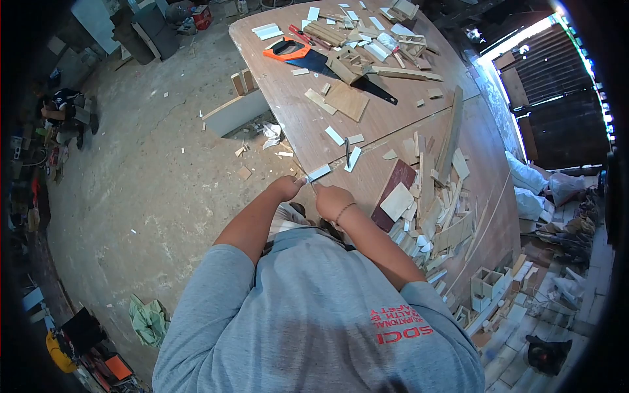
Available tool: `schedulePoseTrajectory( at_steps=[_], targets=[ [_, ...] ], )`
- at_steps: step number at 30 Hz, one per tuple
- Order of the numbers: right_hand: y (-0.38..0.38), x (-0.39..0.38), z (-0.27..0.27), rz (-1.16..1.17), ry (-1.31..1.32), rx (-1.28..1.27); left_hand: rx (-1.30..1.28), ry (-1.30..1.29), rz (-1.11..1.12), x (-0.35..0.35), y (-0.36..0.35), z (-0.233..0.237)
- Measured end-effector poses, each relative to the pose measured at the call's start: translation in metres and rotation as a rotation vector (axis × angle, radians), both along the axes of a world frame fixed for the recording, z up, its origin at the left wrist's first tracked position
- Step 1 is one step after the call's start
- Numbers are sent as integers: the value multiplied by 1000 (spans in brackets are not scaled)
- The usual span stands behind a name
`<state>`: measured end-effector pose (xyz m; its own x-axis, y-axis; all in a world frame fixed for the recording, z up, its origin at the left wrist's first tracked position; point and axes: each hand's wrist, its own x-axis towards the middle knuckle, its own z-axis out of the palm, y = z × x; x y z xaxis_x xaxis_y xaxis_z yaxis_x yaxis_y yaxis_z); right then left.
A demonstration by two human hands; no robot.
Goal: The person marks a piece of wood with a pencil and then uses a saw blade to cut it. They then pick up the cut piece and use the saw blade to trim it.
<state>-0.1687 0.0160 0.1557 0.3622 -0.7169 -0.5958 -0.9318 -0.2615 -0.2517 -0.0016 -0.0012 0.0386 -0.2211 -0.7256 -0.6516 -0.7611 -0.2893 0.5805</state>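
My left hand (287, 188) is closed at the table's near corner, its fingers pinching the end of a small white strip (319, 173). The strip rests at the table edge and points away to the right. Close beside it, my right hand (333, 200) is closed around a thin tool whose tip reaches toward the strip; its kind is too small to tell. Just beyond the hands, a dark slim pen-like tool (347, 152) lies by another white piece (353, 159). A third white strip (335, 135) lies farther up the table.
An orange-handled handsaw (314, 62) lies across the wooden table (301, 121), near a heap of wood offcuts (367, 39). More scraps (426, 203) crowd its right side. A grey board (237, 114) stands beside the table's left edge. Another person (69, 112) sits far left.
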Motion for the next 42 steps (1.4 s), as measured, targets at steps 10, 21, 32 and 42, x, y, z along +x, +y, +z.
schedulePoseTrajectory(
  at_steps=[10,21,32,42],
  targets=[
    [26,-9,-81,-75,-225,-355,28,54,95,-3,6,-17],
    [18,-8,-57,-109,-152,-86,65,126,190,3,3,-12],
    [19,-10,22,20,4,1,-18,146,103,1,4,-29],
    [22,-14,-45,-74,-149,-92,-46,-65,1,-5,9,-4]
  ],
)
